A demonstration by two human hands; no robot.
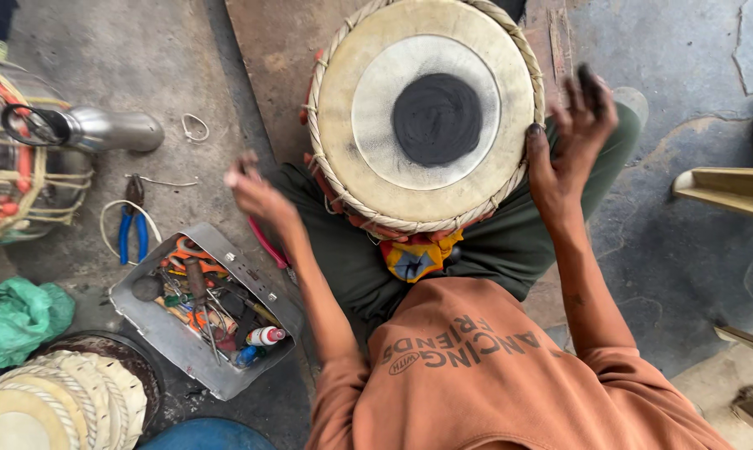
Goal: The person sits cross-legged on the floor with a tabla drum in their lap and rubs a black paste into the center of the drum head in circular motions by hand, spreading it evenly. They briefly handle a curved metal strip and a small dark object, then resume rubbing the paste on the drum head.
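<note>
A round drum (368,167) with a pale skin and a black centre patch (436,118) rests upright in my lap, its rim laced with woven straw-coloured cord. My right hand (570,146) is at the drum's right rim, fingers spread and blackened at the tips, holding nothing. My left hand (256,190) hovers left of the drum above the floor, blurred, fingers drawn together; whether it holds something small is unclear. A pink-handled tool (266,242) lies just below that hand, beside my knee.
An open metal tin (191,350) of assorted tools sits on the floor at left, with blue-handled pliers (132,229) and a cord loop beyond it. Another laced drum (14,158), a metal cylinder (114,129), green cloth (18,317) and stacked drum heads (60,404) crowd the left. Wooden pieces (727,187) lie at right.
</note>
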